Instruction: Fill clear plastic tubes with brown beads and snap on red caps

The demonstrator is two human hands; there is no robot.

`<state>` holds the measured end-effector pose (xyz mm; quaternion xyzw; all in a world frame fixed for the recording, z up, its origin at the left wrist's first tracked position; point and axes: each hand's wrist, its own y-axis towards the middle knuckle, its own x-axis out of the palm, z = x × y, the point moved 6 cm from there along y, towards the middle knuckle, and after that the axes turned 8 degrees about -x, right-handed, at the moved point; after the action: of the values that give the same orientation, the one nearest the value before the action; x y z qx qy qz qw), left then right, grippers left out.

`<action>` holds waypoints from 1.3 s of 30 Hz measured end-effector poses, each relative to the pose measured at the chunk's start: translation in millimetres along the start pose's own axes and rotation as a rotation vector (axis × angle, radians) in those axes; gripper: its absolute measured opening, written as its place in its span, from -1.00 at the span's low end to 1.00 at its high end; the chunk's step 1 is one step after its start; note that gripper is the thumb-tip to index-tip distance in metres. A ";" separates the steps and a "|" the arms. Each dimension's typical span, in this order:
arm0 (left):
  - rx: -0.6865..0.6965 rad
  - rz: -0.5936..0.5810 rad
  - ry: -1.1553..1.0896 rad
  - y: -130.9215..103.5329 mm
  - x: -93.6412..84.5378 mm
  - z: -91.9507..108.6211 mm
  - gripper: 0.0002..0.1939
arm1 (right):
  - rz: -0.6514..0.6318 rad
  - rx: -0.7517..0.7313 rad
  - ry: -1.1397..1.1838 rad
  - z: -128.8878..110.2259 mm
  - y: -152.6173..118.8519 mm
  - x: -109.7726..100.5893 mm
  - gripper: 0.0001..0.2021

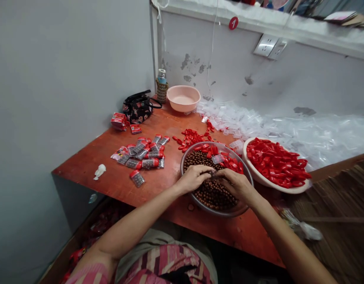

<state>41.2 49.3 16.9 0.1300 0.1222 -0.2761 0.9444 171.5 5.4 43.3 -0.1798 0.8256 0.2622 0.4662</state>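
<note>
1. Your left hand (195, 178) and right hand (235, 183) meet over the big grey bowl (221, 213). Their fingers bend in and the tips come close together. They seem to hold something small, but it is too blurry, so I cannot tell if they pinch it.
2. Just under both hands, the grey bowl holds lots of brown balls (213, 199). Past your fingertips, red pieces (233, 165) and one clear case (218, 158) lie in it too.
3. The step in hand looks like working on one small thing above the balls. I think the next move calls for light fingers, close over the bowl, so that loose balls drop back in.
4. Right of your right hand, a white basin (273, 187) is piled high with red parts (275, 161).
5. Left of your left hand, small packs (145, 152) with red ends and dark balls inside lie on the table (167, 189).
6. Far past your left hand sits a pink basin (183, 105).
</note>
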 end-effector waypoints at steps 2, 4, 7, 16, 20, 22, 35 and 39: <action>0.006 0.007 0.037 -0.7 0.5 1.1 -0.76 | 0.031 0.054 0.011 4.0 -4.6 0.5 -0.83; 0.003 0.028 0.068 -1.1 0.0 1.4 -0.76 | 0.066 0.107 0.021 6.6 -9.8 -0.8 -0.86; -0.007 0.047 0.062 -0.6 -2.0 -0.4 -0.75 | 0.048 0.146 0.035 7.0 -17.8 0.0 -0.88; -0.238 -0.054 -0.549 7.5 0.9 -20.4 -0.69 | -0.044 0.212 0.029 11.8 -40.2 3.8 -0.85; -0.393 -0.082 -0.823 7.0 6.3 -23.4 -0.65 | 0.132 0.274 0.027 18.2 -34.4 -10.4 -0.84; -0.363 -0.071 -0.797 5.0 3.7 -19.7 -0.63 | 0.143 0.274 0.020 18.8 -28.6 -12.7 -0.83; -0.062 0.009 -0.395 2.8 -6.0 -11.5 -0.66 | 0.085 0.255 0.015 18.0 -21.8 -1.6 -0.83; -0.094 -0.039 -0.515 4.3 -2.1 -14.6 -0.62 | 0.024 0.247 0.001 19.3 -19.0 2.7 -0.85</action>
<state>39.6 58.4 4.6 0.0090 -0.1071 -0.3123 0.9439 193.4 1.7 27.6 -0.1116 0.8540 0.1641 0.4810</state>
